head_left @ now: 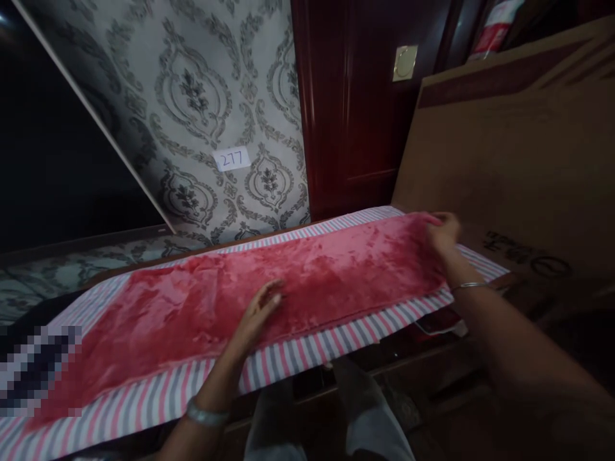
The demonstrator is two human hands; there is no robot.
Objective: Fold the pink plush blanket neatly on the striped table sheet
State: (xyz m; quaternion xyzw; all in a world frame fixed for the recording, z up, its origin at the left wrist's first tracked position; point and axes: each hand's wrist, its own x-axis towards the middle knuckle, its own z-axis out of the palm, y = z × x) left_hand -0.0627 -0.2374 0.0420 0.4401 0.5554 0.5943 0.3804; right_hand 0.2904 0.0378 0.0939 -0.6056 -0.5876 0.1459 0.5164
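From where I stand, the striped cloth [307,362] is my landmark, and the red blanket [327,275] lies lengthwise upon it, flat for the most part, with stripes showing along both its long sides. I think it is placed so because the surface is long and narrow, and the blanket in this shape fits within it. The striped cloth perhaps serves to give a clean bed under the soft pile.

At the right end of the striped cloth, the right hand [444,235] has its fingers closed upon the corner of the blanket, which is gathered a little there. Such a pinch at the corner seems chosen to control the edge without disturbing the middle.

Above the middle of the striped cloth, the left hand [259,314] is loose, fingers half bent and thumb apart, with nothing gripped inside. Whether it presses the pile or only hovers just over it, I cannot tell; if it presses, this would steady the blanket against the pull of the other hand.

Beyond the right end of the striped cloth stands a cardboard box [509,160], tilted, maybe leaned there to save floor space
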